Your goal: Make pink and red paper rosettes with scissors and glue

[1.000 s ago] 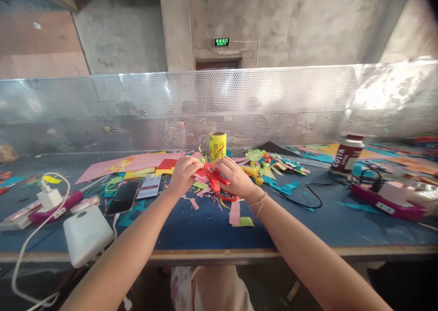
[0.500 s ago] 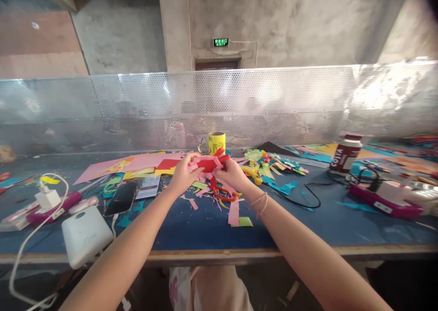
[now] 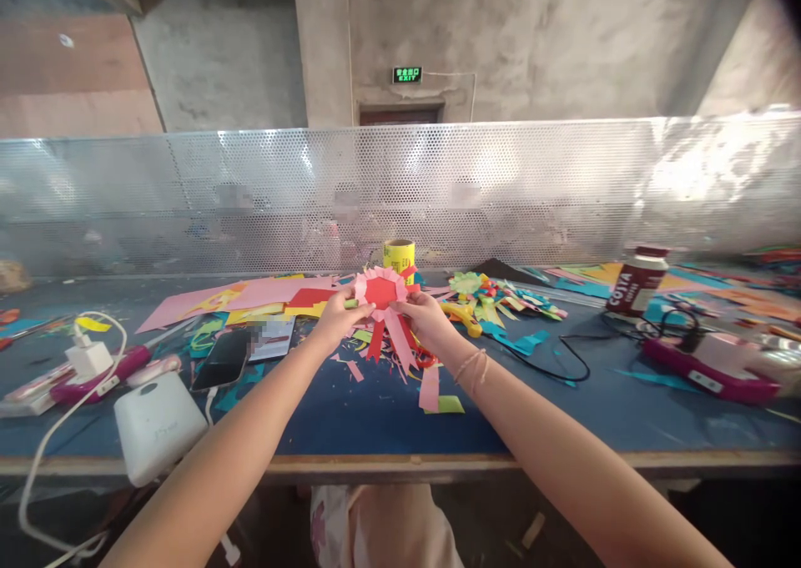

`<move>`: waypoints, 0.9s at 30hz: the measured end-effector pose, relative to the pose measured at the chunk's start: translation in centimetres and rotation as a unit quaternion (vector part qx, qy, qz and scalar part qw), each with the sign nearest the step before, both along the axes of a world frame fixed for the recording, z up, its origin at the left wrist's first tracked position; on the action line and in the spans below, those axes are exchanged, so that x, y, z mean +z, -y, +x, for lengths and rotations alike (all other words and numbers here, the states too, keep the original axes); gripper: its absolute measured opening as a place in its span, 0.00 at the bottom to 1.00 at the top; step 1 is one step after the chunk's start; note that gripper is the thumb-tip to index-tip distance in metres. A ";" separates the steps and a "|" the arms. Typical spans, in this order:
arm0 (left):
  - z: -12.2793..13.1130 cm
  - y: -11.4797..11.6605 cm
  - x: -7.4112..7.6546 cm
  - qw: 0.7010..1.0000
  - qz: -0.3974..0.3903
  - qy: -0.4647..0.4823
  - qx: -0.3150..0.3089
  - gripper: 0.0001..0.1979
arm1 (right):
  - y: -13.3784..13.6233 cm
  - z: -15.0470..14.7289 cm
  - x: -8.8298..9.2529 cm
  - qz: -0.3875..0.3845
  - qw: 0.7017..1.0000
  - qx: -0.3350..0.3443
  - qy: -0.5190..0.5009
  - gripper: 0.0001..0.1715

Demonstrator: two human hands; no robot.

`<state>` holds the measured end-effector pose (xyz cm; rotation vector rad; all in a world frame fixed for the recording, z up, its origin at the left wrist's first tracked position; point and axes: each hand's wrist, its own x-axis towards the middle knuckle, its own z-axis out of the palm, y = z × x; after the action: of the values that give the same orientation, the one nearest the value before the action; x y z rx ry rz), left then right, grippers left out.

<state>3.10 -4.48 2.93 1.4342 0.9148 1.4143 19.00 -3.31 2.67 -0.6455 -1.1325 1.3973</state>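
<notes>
Between my hands, above the blue table, is a paper rosette [image 3: 381, 289] with a red middle, a scalloped pink border and pink and red strips hanging down. My left hand [image 3: 343, 316] pinches its left edge, thumb in front. On the other side my right hand [image 3: 425, 316] grips the lower right edge. Red strips stick out past the right of the border. Paper scraps [image 3: 355, 369] lie beneath, and a pink strip [image 3: 429, 389] rests on the table below my right hand. Behind the rosette stands a yellow roll [image 3: 399, 253], partly covered by it.
To the left are a phone [image 3: 222, 358], a white power bank [image 3: 159, 428] with cables and a purple power strip [image 3: 128, 366]. A yellow-handled tool [image 3: 463, 318], cut paper [image 3: 501, 297], a brown bottle [image 3: 637, 284] and another power strip [image 3: 707, 372] lie right. A perforated metal screen [image 3: 400, 193] runs behind.
The rosette has turned from a tilted position so its red face and pink border now show toward me. Its strips hang down in view. Both hands still hold it.
</notes>
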 end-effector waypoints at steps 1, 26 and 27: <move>0.0 0.1 0.1 1.000 0.003 0.001 0.002 0.18 | 0.0 0.1 0.0 -0.001 1.000 0.005 0.003 0.13; -2.6 -1.4 0.5 0.994 0.049 -0.041 0.088 0.18 | -1.5 2.3 -0.3 0.067 0.976 0.030 0.205 0.10; -2.6 -1.4 0.5 0.994 0.053 -0.043 0.090 0.19 | -1.6 2.4 -0.3 0.074 0.975 0.028 0.208 0.10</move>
<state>0.53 -3.07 3.43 1.5329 1.0601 1.5624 21.40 -1.71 2.33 -0.8261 -1.5807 1.2403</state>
